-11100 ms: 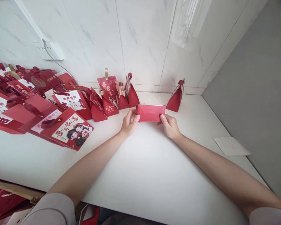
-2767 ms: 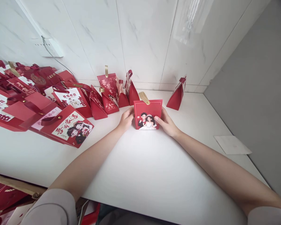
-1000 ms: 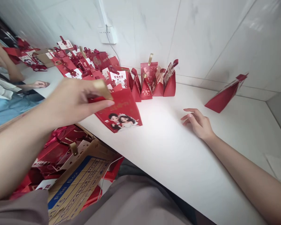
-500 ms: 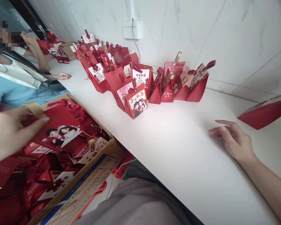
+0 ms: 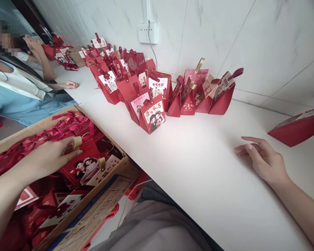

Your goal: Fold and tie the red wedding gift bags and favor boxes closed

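Over the cardboard box (image 5: 115, 170) at the left, my left hand (image 5: 51, 155) pinches the gold ribbon loop of a red gift box (image 5: 81, 160) printed with a bride and groom. That gift box is down among several other red gift boxes. My right hand (image 5: 267, 160) rests on the white table (image 5: 199, 167), fingers apart and slightly curled, holding nothing. A red gift box (image 5: 298, 132) lies at the right edge of the view, beyond my right hand. Near the middle of the table stands a red gift box (image 5: 154, 116) with a cartoon couple.
Several red gift boxes (image 5: 131, 90) crowd the table's far left, and a short row (image 5: 221, 101) stands along the wall. A socket strip (image 5: 147, 33) with a cable is on the wall. Another person (image 5: 15, 94) in blue and white sits at the left.
My left hand has moved right and lower over the cardboard box, bringing the red gift box down among the others. My right hand has stayed nearly still.
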Action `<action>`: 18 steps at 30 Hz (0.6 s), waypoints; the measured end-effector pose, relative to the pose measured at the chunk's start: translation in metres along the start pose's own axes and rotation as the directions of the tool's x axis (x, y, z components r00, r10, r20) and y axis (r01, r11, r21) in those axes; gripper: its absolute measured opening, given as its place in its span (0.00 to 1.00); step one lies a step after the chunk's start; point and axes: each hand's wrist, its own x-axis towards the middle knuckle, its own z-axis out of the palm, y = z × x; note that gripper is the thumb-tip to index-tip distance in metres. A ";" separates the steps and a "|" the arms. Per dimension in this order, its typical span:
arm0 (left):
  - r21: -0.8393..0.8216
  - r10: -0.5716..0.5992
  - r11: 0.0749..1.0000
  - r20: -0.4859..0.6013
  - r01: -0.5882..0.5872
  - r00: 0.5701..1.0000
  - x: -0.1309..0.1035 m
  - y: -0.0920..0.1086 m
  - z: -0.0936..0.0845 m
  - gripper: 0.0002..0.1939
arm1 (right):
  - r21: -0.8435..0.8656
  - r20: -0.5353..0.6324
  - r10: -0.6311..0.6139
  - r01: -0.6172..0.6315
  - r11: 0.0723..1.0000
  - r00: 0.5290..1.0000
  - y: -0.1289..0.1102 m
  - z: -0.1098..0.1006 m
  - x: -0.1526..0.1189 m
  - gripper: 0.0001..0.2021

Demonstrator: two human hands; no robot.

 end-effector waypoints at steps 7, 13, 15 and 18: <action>0.189 0.121 0.974 0.020 -0.123 0.992 0.009 -0.001 0.015 0.14 | -0.049 0.014 -0.030 0.031 0.998 0.999 -0.002 0.000 0.000 0.18; -0.071 0.062 0.996 0.012 -0.061 0.998 0.012 0.008 0.041 0.16 | -0.081 0.029 -0.046 0.048 0.996 0.999 -0.006 -0.001 -0.001 0.15; -0.138 -0.003 0.990 0.001 0.003 1.000 0.014 0.007 0.048 0.21 | -0.080 0.040 -0.041 0.044 0.996 0.998 -0.007 -0.001 -0.001 0.14; -0.060 -0.057 0.996 0.046 0.060 0.997 0.020 -0.001 0.056 0.29 | -0.077 0.048 -0.044 0.047 0.996 0.998 -0.008 -0.001 -0.001 0.14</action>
